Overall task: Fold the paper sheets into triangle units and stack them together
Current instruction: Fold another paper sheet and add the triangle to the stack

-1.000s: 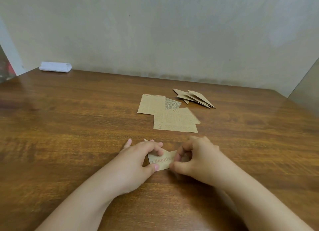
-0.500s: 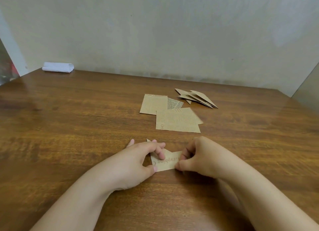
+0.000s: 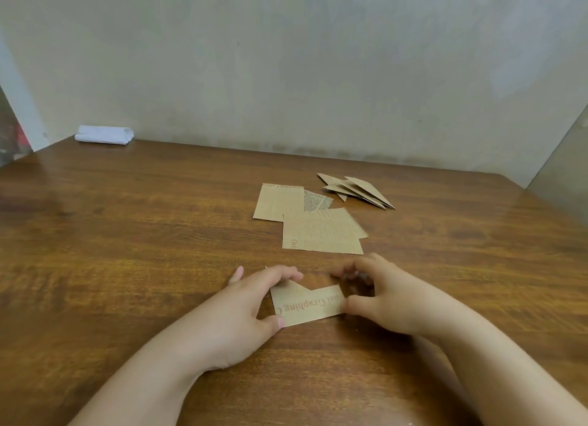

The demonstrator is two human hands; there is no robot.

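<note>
Head view, looking down on a brown wood-grain table (image 3: 127, 266) set against a pale plaster wall (image 3: 286, 59). Near the front centre lies a partly folded strip of tan printed paper (image 3: 307, 306), flat on the tabletop, its reddish lettering facing up and reading upside down to the camera; its left end rises to a folded point, while the right end is square.

Left hand (image 3: 235, 314): curled round the left end of the strip, thumb tip pressed on the near left corner, fingertips bent over the far folded point, so that the paper is pinched between them.

Right hand (image 3: 381, 301): thumb tip touching the right end of the strip at its near edge; the fingers arch above the table just beyond the paper, loosely curled and blurred, and whether they touch the strip cannot be told.

Beyond the hands, a loose overlapping group of flat tan printed paper sheets (image 3: 321, 234) rests on the table, well apart from the strip. Just beyond and right of these sheets sits a small pile of folded tan paper triangle units (image 3: 359, 191), overlapping one another with points spread.

At the far left corner of the table, against the wall, lies a folded white cloth (image 3: 104, 135).
</note>
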